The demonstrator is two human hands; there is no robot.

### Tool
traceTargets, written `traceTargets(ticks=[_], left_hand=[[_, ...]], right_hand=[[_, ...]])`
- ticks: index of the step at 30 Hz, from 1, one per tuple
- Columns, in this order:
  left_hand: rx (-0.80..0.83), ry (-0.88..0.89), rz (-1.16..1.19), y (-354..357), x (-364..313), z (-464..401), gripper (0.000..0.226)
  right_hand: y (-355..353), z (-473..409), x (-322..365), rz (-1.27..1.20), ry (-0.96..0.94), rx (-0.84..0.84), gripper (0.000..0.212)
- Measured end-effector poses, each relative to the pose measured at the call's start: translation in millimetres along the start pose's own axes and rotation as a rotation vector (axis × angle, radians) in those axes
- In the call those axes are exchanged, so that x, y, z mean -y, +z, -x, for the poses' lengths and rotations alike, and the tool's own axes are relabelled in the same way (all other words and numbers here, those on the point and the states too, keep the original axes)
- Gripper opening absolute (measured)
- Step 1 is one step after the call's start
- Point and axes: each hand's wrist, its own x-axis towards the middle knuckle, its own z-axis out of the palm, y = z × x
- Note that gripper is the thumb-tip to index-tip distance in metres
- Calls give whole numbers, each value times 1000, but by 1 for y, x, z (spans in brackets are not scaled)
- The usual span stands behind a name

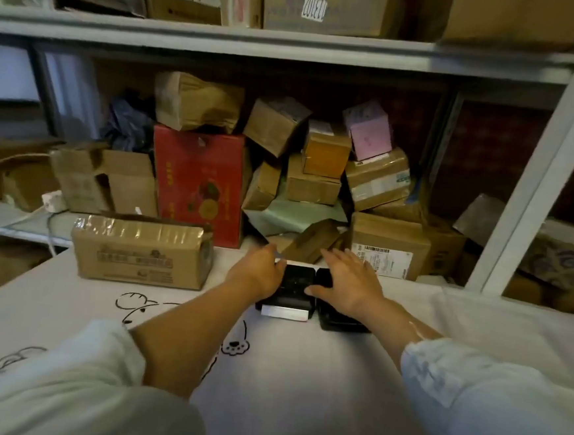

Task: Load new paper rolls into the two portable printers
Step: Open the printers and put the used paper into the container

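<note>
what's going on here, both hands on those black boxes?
A person is reaching across the table to two black portable printers standing side by side. The left hand rests on the left printer, fingers over its far edge; the right hand lies spread on the right printer. No paper roll is visible. A taped cardboard box sits to the left.
</note>
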Motion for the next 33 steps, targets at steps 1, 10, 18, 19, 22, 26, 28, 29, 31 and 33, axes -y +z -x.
traceTargets(ticks=[1, 10, 18, 19, 22, 26, 28, 29, 31, 33], left_hand=[[22, -31, 6, 5, 4, -7, 39], [160, -160, 302, 28, 22, -22, 37], [184, -254, 465, 19, 23, 11, 41], [196, -254, 453, 17, 21, 18, 42], [221, -236, 423, 16, 15, 43, 45], [275, -200, 394, 16, 6, 75, 57], [269, -179, 369, 16, 5, 87, 62], [255, -170, 363, 16, 5, 92, 62], [220, -168, 361, 16, 6, 100, 57], [207, -170, 332, 18, 5, 105, 50]], right_hand=[[5, -6, 2, 5, -18, 32, 85], [21, -31, 15, 91, -109, 317, 99], [9, -6, 29, 140, -187, 246, 89], [9, 2, 30, 144, -188, 238, 89], [6, 26, 31, 145, -184, 229, 85], [4, 55, 33, 99, -147, 224, 75], [6, 67, 34, 29, -118, 196, 68], [8, 73, 34, -19, -97, 186, 66], [10, 84, 37, -93, -52, 164, 64], [15, 90, 39, -101, 0, 95, 68]])
